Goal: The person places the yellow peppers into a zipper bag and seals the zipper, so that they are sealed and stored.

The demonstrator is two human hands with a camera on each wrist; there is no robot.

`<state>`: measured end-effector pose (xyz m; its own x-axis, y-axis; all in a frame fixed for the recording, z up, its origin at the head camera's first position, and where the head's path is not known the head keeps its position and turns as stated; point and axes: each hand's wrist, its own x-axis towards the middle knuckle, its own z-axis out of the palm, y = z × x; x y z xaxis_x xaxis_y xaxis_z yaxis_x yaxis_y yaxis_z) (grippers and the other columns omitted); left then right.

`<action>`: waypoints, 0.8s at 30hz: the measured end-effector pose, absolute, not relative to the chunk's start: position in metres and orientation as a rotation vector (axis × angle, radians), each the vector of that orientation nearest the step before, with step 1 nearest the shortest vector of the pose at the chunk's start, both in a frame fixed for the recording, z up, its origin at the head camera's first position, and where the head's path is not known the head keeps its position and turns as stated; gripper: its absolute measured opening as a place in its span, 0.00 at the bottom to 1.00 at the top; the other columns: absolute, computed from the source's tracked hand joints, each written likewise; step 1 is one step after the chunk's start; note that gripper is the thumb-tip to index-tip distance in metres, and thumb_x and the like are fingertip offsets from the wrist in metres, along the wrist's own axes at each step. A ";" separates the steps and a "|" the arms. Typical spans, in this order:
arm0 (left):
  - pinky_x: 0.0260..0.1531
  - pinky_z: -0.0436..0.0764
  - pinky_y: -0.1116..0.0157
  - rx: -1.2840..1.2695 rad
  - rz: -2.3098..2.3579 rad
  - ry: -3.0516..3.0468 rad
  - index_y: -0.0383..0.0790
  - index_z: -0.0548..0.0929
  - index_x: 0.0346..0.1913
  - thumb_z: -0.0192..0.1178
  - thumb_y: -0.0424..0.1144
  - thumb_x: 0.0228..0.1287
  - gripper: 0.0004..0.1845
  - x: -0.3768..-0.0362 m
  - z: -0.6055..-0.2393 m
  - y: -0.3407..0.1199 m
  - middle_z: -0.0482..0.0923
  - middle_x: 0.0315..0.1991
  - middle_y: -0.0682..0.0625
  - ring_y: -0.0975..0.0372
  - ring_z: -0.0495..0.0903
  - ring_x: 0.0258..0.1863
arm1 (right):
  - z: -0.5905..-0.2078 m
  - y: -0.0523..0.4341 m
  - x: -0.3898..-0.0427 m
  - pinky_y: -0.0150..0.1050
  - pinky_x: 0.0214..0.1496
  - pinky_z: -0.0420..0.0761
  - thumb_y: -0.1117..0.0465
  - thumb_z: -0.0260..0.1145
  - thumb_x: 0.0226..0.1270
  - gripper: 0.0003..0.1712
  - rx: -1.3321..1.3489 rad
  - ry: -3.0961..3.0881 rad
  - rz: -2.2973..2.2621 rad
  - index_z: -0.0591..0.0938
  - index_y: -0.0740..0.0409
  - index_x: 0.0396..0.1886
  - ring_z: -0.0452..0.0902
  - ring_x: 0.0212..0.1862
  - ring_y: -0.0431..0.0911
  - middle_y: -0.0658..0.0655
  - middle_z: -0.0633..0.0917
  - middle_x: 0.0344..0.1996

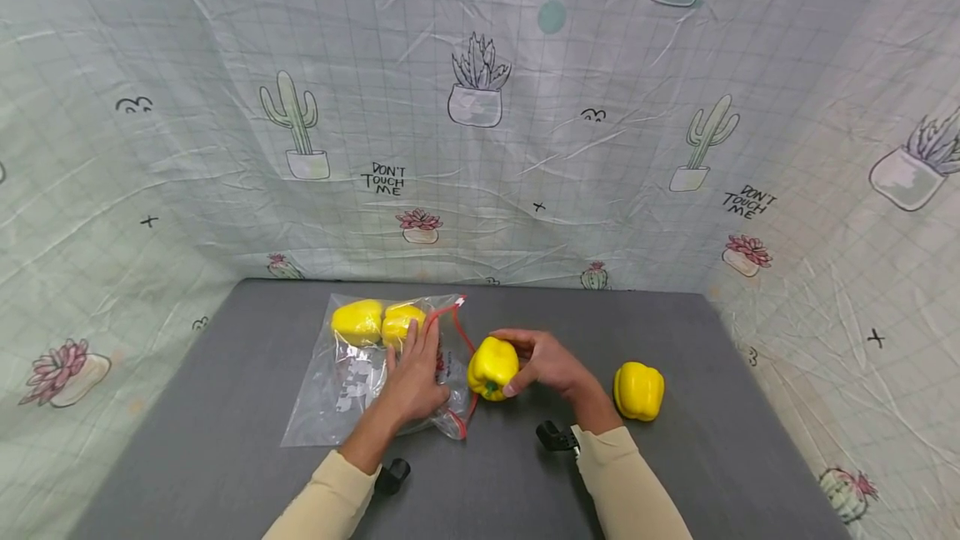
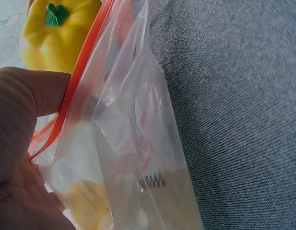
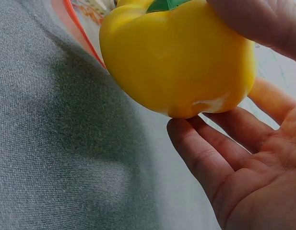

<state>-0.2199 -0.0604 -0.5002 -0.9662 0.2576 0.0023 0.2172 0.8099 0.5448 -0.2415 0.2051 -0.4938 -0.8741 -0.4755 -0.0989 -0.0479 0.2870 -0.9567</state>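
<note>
A clear plastic zip bag (image 1: 318, 407) with a red edge lies on the table's left, holding two yellow bell peppers (image 1: 357, 322). My left hand (image 1: 414, 382) is at its mouth, fingers spread over the bag. In the left wrist view, the thumb (image 2: 47, 93) catches the red edge (image 2: 83, 62) and the mouth gapes. Just right of that mouth, my right hand (image 1: 551, 363) grips another yellow bell pepper (image 1: 492, 367) between thumb and fingers. Its green stem (image 3: 167, 5) shows in the right wrist view. A further yellow bell pepper (image 1: 639, 391) stands right of the right hand.
Under everything is a dark grey table (image 1: 525, 490). A patterned cloth (image 1: 540, 148) with cactus drawings hangs behind it and along both sides. Black wrist cameras (image 1: 557, 437) sit by both sleeves.
</note>
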 end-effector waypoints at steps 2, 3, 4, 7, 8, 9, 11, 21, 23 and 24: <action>0.76 0.41 0.27 0.378 0.866 2.925 0.39 0.44 0.85 0.71 0.34 0.50 0.62 -0.220 -0.500 -0.061 0.39 0.88 0.47 0.46 0.36 0.87 | -0.493 0.203 -0.242 0.45 0.66 0.81 0.71 0.81 0.45 0.51 -0.478 2.194 -1.609 0.74 0.61 0.74 0.80 0.61 0.51 0.66 0.80 0.68; 0.76 0.41 0.27 0.376 0.867 2.927 0.40 0.44 0.85 0.71 0.34 0.50 0.62 -0.220 -0.500 -0.061 0.39 0.88 0.47 0.46 0.37 0.87 | -0.492 0.202 -0.242 0.46 0.66 0.81 0.71 0.81 0.45 0.51 -0.480 2.192 -1.608 0.74 0.61 0.74 0.80 0.61 0.51 0.66 0.79 0.68; 0.76 0.41 0.27 0.373 0.866 2.926 0.40 0.44 0.85 0.71 0.34 0.50 0.62 -0.220 -0.500 -0.061 0.39 0.88 0.47 0.46 0.36 0.87 | -0.492 0.201 -0.242 0.47 0.67 0.81 0.71 0.81 0.45 0.51 -0.482 2.190 -1.607 0.74 0.61 0.74 0.80 0.61 0.51 0.66 0.79 0.68; 0.76 0.40 0.27 0.375 0.865 2.919 0.40 0.43 0.85 0.70 0.34 0.50 0.62 -0.220 -0.500 -0.061 0.39 0.88 0.47 0.46 0.36 0.87 | -0.491 0.198 -0.241 0.49 0.68 0.81 0.72 0.82 0.46 0.51 -0.490 2.184 -1.604 0.74 0.62 0.75 0.80 0.61 0.51 0.66 0.79 0.68; 0.77 0.40 0.27 0.378 0.866 2.917 0.40 0.43 0.85 0.70 0.35 0.50 0.62 -0.220 -0.500 -0.060 0.39 0.88 0.47 0.46 0.36 0.87 | -0.492 0.198 -0.241 0.49 0.68 0.81 0.72 0.82 0.46 0.51 -0.491 2.182 -1.604 0.74 0.62 0.75 0.80 0.61 0.51 0.67 0.80 0.68; 0.77 0.40 0.28 0.381 0.864 2.915 0.40 0.43 0.85 0.70 0.35 0.51 0.62 -0.220 -0.500 -0.060 0.39 0.88 0.46 0.46 0.36 0.87 | -0.492 0.197 -0.241 0.48 0.68 0.81 0.72 0.82 0.46 0.51 -0.491 2.180 -1.605 0.73 0.62 0.75 0.80 0.61 0.51 0.67 0.79 0.68; 0.77 0.39 0.28 0.385 0.863 2.913 0.39 0.43 0.85 0.71 0.35 0.51 0.62 -0.221 -0.499 -0.060 0.39 0.88 0.46 0.46 0.36 0.87 | -0.492 0.196 -0.241 0.47 0.67 0.81 0.72 0.82 0.46 0.51 -0.486 2.181 -1.601 0.74 0.62 0.75 0.80 0.61 0.51 0.66 0.80 0.68; 0.77 0.39 0.28 0.390 0.869 2.905 0.39 0.43 0.85 0.72 0.35 0.52 0.63 -0.220 -0.497 -0.061 0.39 0.88 0.46 0.46 0.35 0.87 | -0.496 0.188 -0.243 0.44 0.66 0.82 0.72 0.82 0.45 0.52 -0.494 2.178 -1.577 0.74 0.61 0.75 0.80 0.62 0.51 0.65 0.80 0.68; 0.77 0.40 0.28 0.400 0.878 2.907 0.39 0.43 0.85 0.72 0.34 0.51 0.63 -0.219 -0.497 -0.062 0.39 0.88 0.46 0.46 0.36 0.87 | -0.496 0.187 -0.243 0.43 0.65 0.82 0.72 0.83 0.44 0.52 -0.505 2.180 -1.573 0.74 0.61 0.75 0.80 0.62 0.51 0.65 0.80 0.68; 0.77 0.39 0.28 0.404 0.882 2.907 0.39 0.43 0.85 0.71 0.34 0.51 0.62 -0.219 -0.497 -0.062 0.39 0.88 0.46 0.46 0.36 0.87 | -0.497 0.186 -0.243 0.43 0.65 0.82 0.72 0.83 0.44 0.53 -0.513 2.179 -1.572 0.74 0.61 0.75 0.81 0.62 0.50 0.65 0.81 0.67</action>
<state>-0.2190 -0.0619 -0.4975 -0.9622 0.2722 0.0026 0.2278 0.7998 0.5554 -0.2430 0.1859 -0.4967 -0.8513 -0.5134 -0.1081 -0.0593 0.2990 -0.9524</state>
